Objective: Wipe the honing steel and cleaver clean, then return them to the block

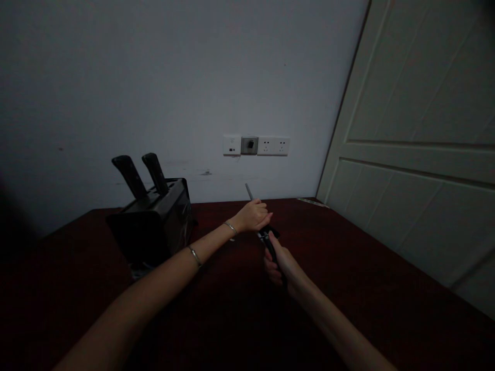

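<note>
My right hand (284, 263) is wrapped round the black handle of what looks like a sharpening steel (249, 191), held at a slant above the table. Its slim grey tip points away from me, towards the wall. Just ahead of the right hand, my left hand (253, 215) is closed round the steel's shaft and hides most of it. A small dark piece shows between the two hands; I cannot tell whether it is a guard or a cloth. To the left stands a black knife block (176, 211) with two black-handled knives (131, 178) upright in its slots.
The dark red tabletop (232, 319) reaches back to a pale wall (193, 77). Sockets and a switch (255, 146) are set low in that wall. A white panelled door (417, 170) borders the right side. A thin strip (312, 202) lies at the table's far right corner.
</note>
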A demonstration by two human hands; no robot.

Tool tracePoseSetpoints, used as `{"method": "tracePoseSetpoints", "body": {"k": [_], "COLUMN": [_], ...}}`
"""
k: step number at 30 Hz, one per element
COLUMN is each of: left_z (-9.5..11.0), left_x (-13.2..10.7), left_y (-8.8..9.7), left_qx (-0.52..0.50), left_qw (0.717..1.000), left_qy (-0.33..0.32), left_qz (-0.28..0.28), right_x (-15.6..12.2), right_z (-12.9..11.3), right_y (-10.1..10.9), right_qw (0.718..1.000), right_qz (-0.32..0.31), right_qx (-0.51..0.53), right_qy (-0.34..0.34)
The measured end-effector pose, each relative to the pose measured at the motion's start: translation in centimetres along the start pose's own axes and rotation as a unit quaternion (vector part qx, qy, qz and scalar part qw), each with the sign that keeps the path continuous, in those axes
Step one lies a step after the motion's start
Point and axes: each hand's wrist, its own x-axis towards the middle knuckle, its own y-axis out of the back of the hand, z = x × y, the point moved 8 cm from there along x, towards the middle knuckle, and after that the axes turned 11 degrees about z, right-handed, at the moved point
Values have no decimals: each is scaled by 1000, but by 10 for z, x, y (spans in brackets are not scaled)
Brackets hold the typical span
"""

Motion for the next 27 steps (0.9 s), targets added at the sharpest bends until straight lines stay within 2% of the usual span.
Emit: {"method": "tracePoseSetpoints", "body": {"k": [9, 16, 27], "left_z": [-23, -53, -82], "left_x": [6, 6, 19], "left_y": [-3, -8, -8], "left_qx": [2, 10, 17], "left_qw": [1000, 1000, 998], "left_qy": [-11, 10, 31], "left_qz": [-2, -17, -46], "right_x": [-2, -7, -19], "right_z": [2, 5, 1], "right_y": [-1, -5, -8], "right_qw": [1000, 999, 998], "right_qz": [-6, -26, -16], "right_qx": [18, 34, 51], "right_qy": [11, -9, -27]}}
